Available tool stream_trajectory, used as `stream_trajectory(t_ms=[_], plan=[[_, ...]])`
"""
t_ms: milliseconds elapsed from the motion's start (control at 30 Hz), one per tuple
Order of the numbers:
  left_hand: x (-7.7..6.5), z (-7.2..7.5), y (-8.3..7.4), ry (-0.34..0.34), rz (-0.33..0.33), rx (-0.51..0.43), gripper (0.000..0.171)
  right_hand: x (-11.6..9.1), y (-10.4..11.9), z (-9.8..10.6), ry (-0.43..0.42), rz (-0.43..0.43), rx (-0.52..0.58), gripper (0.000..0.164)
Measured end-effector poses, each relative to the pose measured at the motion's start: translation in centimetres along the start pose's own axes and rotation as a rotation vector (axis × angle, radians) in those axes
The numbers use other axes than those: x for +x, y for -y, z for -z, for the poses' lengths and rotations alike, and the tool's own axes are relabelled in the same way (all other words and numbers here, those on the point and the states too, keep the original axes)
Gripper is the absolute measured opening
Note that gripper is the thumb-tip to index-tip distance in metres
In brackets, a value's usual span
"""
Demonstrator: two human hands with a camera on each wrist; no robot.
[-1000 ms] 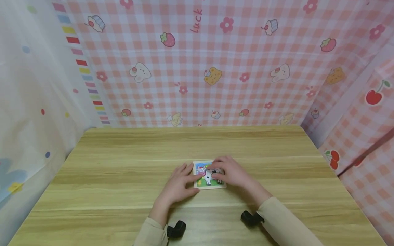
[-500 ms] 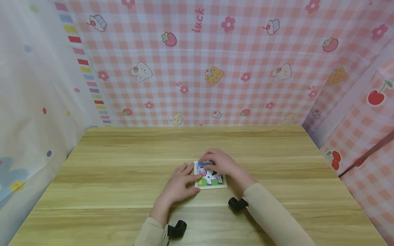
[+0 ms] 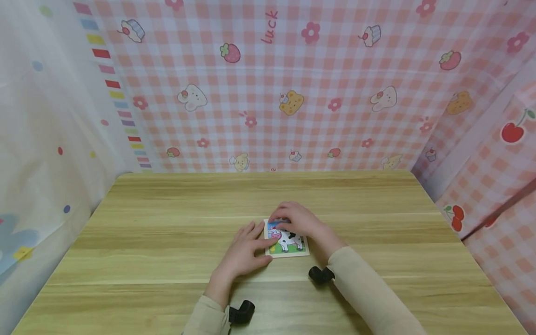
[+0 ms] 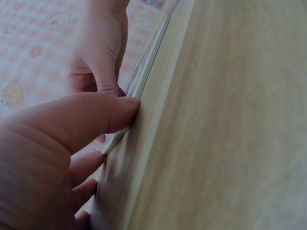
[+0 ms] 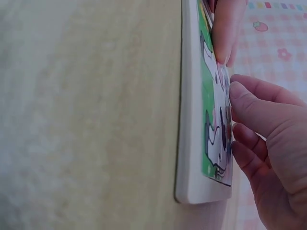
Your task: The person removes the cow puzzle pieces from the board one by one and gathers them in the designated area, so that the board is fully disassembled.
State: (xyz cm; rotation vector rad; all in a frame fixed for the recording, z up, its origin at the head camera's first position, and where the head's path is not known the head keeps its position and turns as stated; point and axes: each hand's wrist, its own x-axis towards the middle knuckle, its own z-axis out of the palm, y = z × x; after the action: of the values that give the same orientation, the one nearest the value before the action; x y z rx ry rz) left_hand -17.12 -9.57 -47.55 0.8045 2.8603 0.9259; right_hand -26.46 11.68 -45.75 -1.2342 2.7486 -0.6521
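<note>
The board [image 3: 289, 255] lies flat on the table [image 3: 167, 232], between the two grips: just right of the left grip [image 3: 240, 251] and partly beneath the right grip [image 3: 298, 219]. The left grip is spread rather than clenched, its thumb [image 4: 112, 112] against the board's near edge, its index finger [image 3: 264, 243] across the frame onto the cow [image 3: 288, 241], the other fingers along the left side. That looks a sound brace; firm, even contact from thumb and index should keep the board from sliding or turning. The right grip reaches over the far part of the picture, fingers bent and thumb [image 5: 244, 98] at its surface, below and to the left of the palm as the head camera sees it. Whether it pinches a loose part or only presses cannot be told, since the contact is hidden. The step seems to be working the far part of the picture; that would be best done with light, straight-down pressure from the right grip, near the contact point rather than sideways, so the near edge does not lift. Easing the left index off the cow's face might show any raised edge, provided the thumb and outer fingers keep the board steady.
</note>
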Motion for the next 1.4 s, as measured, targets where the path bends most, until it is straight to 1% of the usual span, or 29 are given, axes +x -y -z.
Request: stream_trajectory(t_ms=[233,400,633,833,1067,1200,1400], plan=[[0.0,-0.1,0.0,0.010,0.006,0.018,0.046,0.3,-0.1,0.1,0.032,0.027,-0.044,0.022],[0.0,-0.1,-0.2,0.010,0.007,0.013,0.045,0.6,-0.3,0.5,0.059,0.082,-0.081,0.022],[0.0,-0.2,-0.1,-0.001,-0.003,0.010,0.046,0.9,-0.6,1.0,0.078,0.165,-0.080,0.022],[0.0,-0.2,-0.2,-0.009,-0.009,0.000,0.046,1.0,-0.6,1.3,0.116,0.180,-0.089,0.023],[0.0,-0.3,-0.2,-0.005,-0.005,0.022,0.049,1.3,-0.7,1.6,0.159,0.182,-0.103,0.026],[0.1,-0.3,-0.1,0.001,-0.002,0.028,0.051,1.4,-0.7,1.6,0.159,0.199,-0.104,0.026],[0.3,-0.3,0.1,0.031,0.013,0.036,0.052,1.4,-0.7,1.5,0.151,0.193,-0.100,0.027]])
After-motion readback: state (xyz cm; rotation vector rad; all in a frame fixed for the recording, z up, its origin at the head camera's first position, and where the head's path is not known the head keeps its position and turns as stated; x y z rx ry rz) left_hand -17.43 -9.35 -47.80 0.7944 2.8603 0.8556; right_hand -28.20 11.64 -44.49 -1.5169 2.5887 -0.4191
